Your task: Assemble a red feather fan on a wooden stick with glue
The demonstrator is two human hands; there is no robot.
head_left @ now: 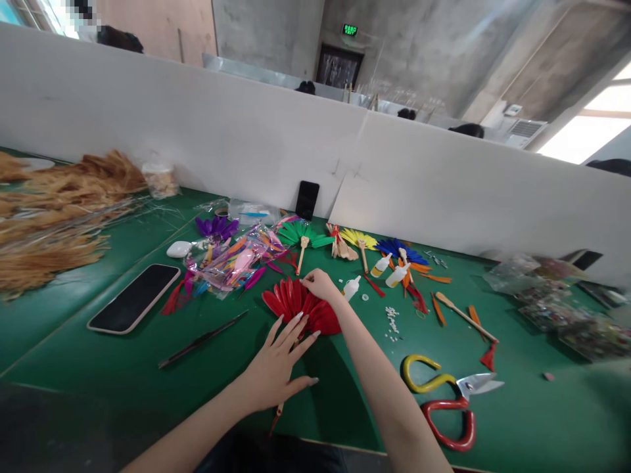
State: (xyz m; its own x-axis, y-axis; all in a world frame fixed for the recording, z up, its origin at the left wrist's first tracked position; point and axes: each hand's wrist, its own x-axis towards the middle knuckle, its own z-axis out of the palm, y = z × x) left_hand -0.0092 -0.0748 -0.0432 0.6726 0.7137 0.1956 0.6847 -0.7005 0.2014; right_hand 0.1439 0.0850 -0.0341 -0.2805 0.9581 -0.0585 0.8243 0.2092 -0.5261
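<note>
Feathers (274, 305) of the red fan (294, 295), at the centre of the frame, might crease or skew if the left hand (274, 373), splayed across their lower part, presses hard; the right hand (321, 288) curls at the upper edge, whether grasping I cannot tell, and its forearm (371, 361) could knock the white bottle (352, 288) beside it.

Wears dark clothing (266, 455), visible only as a dim patch at the bottom centre of the frame. Has slim forearms, left (197, 420) and right (389, 394), bare down to the lower edge. Shows long, tapering, pale, glossy nails (314, 380) on the left hand (273, 371).
</note>
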